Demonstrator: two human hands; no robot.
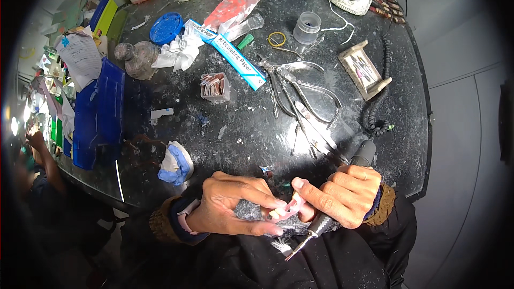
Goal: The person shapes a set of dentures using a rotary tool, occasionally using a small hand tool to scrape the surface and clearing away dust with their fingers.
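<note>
Denture, pink with pale teeth, is held from both ends. Beyond it stretches a black table (pretty speckled with white bits, honestly). Blue bin is well off to its left. Right hand is curled around a drill, its thumb and a finger also pinching the denture's right end; left hand has the left end pinched between thumb and forefinger. The drill slants past the denture's right side, tip on the near side. Left of the denture, a bit farther out, is a plaster cast with blue stuff on it.
</note>
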